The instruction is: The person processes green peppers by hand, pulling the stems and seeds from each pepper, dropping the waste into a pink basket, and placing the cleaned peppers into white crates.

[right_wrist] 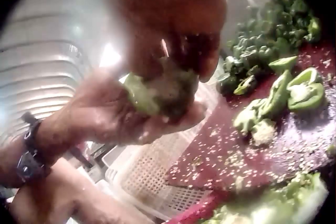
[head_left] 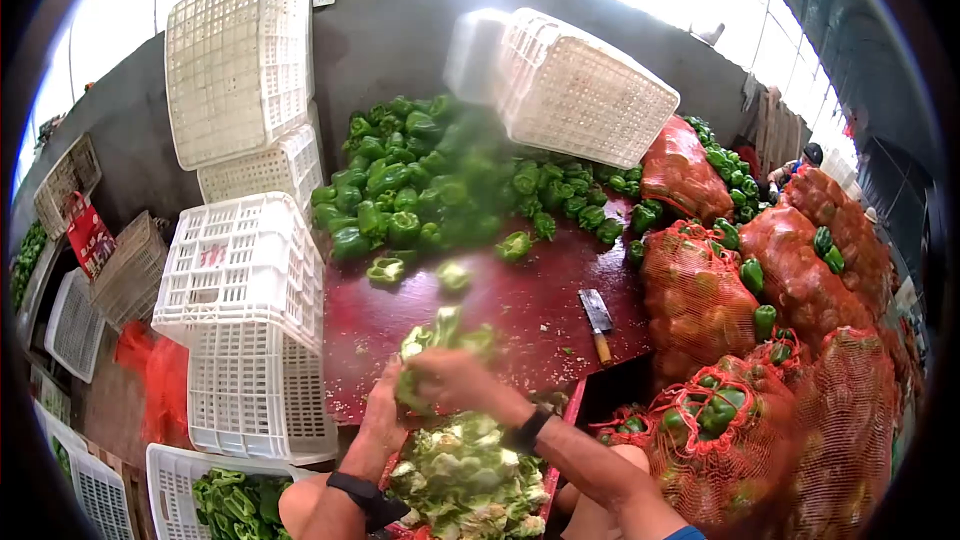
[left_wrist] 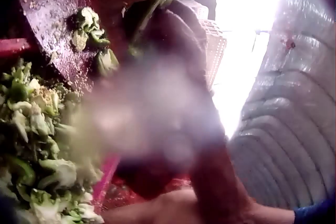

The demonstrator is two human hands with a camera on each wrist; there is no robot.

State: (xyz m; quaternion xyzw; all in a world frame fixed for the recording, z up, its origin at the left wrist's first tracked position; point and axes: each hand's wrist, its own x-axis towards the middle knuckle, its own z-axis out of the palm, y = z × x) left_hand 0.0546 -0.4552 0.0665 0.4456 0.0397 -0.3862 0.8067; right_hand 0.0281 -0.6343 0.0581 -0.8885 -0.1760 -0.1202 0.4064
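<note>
Close over the near edge of the red table [head_left: 540,360], my left hand [head_left: 382,418] holds a green bell pepper [right_wrist: 144,95] in its cupped fingers. From above, the right hand [head_left: 458,380] grips the same pepper with curled fingers; they hide part of it. Halved peppers [right_wrist: 307,95] with pale insides lie on the seed-strewn table just beyond. Below the table edge sits a heap of pale green pepper scraps [head_left: 465,480]. To the right, a cleaver [head_left: 596,310] with a wooden handle lies flat. The left wrist view is largely blurred.
A large pile of whole green peppers [head_left: 390,180] covers the table's far side, with a tilted white crate [head_left: 590,90] behind it. Stacked white crates [head_left: 240,270] stand at left, beside a crate of peppers [head_left: 235,500]. Red mesh sacks [head_left: 700,290] crowd the right. A person [head_left: 800,165] is farther back.
</note>
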